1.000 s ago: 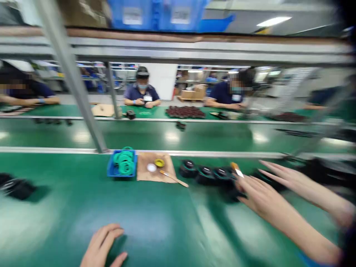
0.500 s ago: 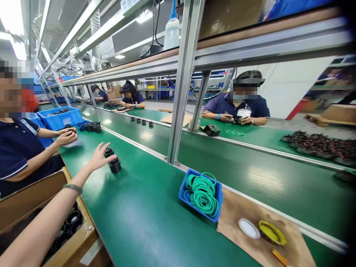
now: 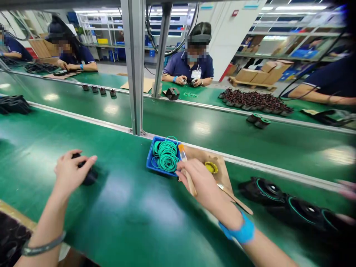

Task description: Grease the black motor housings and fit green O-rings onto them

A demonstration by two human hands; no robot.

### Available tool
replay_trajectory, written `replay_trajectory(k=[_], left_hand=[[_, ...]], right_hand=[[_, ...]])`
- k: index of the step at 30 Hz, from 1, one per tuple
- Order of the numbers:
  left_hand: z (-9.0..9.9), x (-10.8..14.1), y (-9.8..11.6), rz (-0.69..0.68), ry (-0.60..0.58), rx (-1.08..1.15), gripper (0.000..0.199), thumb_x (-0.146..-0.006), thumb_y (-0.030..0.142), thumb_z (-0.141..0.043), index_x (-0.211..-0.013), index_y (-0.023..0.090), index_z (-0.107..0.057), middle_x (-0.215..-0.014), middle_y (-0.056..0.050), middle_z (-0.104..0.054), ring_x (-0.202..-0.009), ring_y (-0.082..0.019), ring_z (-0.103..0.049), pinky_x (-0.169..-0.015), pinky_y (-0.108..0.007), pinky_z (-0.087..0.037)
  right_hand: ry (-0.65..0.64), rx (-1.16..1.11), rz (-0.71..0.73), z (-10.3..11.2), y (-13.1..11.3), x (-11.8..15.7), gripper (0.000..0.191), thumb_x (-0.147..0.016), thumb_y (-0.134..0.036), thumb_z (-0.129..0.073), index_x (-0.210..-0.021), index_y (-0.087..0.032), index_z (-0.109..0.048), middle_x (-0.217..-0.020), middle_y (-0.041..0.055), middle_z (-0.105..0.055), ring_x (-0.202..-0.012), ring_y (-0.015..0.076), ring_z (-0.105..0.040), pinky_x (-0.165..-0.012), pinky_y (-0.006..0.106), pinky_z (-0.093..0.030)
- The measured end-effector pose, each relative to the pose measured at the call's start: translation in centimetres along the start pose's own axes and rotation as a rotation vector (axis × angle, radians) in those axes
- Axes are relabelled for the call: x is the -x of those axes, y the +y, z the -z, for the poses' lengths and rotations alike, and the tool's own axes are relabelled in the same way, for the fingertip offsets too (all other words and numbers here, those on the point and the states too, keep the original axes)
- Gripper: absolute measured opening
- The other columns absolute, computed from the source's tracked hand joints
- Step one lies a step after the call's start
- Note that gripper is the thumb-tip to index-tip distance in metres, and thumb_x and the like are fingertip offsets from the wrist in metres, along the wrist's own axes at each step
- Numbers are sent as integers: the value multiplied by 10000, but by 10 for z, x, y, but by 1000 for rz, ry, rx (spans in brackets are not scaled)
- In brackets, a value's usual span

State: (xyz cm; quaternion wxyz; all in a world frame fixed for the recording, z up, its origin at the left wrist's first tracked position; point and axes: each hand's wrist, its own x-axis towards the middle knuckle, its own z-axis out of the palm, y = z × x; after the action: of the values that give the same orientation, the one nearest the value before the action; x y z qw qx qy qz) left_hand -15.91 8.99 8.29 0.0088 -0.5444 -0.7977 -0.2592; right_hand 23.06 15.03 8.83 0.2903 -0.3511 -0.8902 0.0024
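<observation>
My left hand [image 3: 71, 171] is curled around a black cylindrical part [image 3: 90, 176] on the green bench; fingers and thumb hide some of it. In my right hand [image 3: 198, 180] is a small brush [image 3: 191, 183] with a wooden handle, its orange bristles pointing up and away. The fingertips of that hand are at the near right corner of a blue bin [image 3: 151, 166] filled with green rubber rings [image 3: 167, 155]; whether they touch a ring I cannot tell. Behind the right hand, a yellow lid-like dish [image 3: 211, 167] lies on brown cardboard [image 3: 226, 171].
A spoon-like tool [image 3: 236, 200] lies right of my right wrist. Black housings with green rings [image 3: 299, 209] stand at the right, another hand's fingers beside them. A metal post [image 3: 134, 74] rises behind the bin. A cardboard box [image 3: 16, 211] sits at lower left.
The view has swung right and down. My left hand, earlier spread at the stacked black parts, now closes around one. My right hand has come into view with the brush.
</observation>
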Motion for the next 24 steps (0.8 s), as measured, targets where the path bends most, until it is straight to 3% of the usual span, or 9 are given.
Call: replay_trajectory(k=[3, 5, 7, 10, 12, 14, 17, 22, 24], left_hand=[[-7, 54, 52, 46, -41, -63, 482, -936, 528, -458, -795, 212, -793, -1295, -173, -575, -1250, -464, -480, -961, -700, -408], [-5, 84, 76, -8, -132, -77, 471, -979, 507, -393, -951, 237, -779, -1412, -178, -496, -1332, -470, -417, -959, -727, -395], [3, 105, 86, -161, -214, -81, 432, -957, 537, -463, -1195, 257, -691, -1533, -206, -368, -1419, -499, -304, -980, -775, -341], [22, 115, 80, -489, -322, -109, 700, -750, 505, -788, -1369, 287, -543, -1629, -236, -181, -1470, -550, -140, -1000, -834, -244], [32, 112, 73, -642, -368, -141, 763, -645, 322, -904, -1327, 304, -563, -1614, -229, -249, -1464, -551, -168, -988, -856, -226], [36, 107, 72, -709, -376, -149, 674, -627, 214, -915, -1227, 284, -616, -1538, -208, -416, -1442, -533, -266, -973, -878, -212], [26, 111, 85, -747, -311, -74, 592, -605, 338, -930, -1108, 206, -646, -1400, -200, -572, -1380, -507, -403, -1005, -875, -188], [-10, 145, 113, -780, -142, 123, 667, -667, 489, -860, -1146, 88, -626, -1210, -238, -670, -1177, -417, -622, -984, -624, -501], [-24, 157, 117, -741, -100, 241, 674, -741, 502, -797, -1224, 77, -595, -1193, -230, -675, -1146, -379, -643, -951, -538, -554]], right_hand=[[-36, 114, 8, -24, 11, -36, 145, -949, -131, -507, -831, -200, -555, -780, 70, -650, -742, 240, -580, -647, 328, -397], [-50, 117, 14, -34, 14, -48, 174, -925, -93, -493, -800, -199, -551, -745, 72, -647, -715, 246, -560, -647, 337, -349], [-60, 105, 16, -38, 15, -50, 186, -906, -77, -488, -778, -199, -545, -701, 63, -636, -681, 238, -546, -644, 337, -315], [-57, 68, 5, -36, 17, -48, 180, -889, -77, -490, -769, -200, -541, -672, 44, -630, -657, 216, -545, -654, 325, -298], [-48, 46, -13, -34, 19, -46, 179, -880, -81, -487, -759, -203, -537, -659, 35, -628, -643, 204, -547, -650, 318, -292], [-34, 30, -38, -32, 20, -46, 174, -862, -92, -496, -736, -207, -529, -652, 34, -629, -632, 200, -549, -637, 313, -289], [11, -2, -85, -30, 20, -46, 142, -836, -122, -520, -727, -211, -525, -673, 35, -644, -629, 196, -564, -623, 300, -315], [143, -80, -200, -24, 23, -47, 65, -811, -176, -564, -768, -217, -538, -708, 6, -672, -596, 171, -603, -584, 268, -392], [213, -87, -258, -19, 23, -47, 53, -826, -198, -560, -784, -219, -537, -726, 9, -675, -611, 177, -616, -597, 279, -422]])
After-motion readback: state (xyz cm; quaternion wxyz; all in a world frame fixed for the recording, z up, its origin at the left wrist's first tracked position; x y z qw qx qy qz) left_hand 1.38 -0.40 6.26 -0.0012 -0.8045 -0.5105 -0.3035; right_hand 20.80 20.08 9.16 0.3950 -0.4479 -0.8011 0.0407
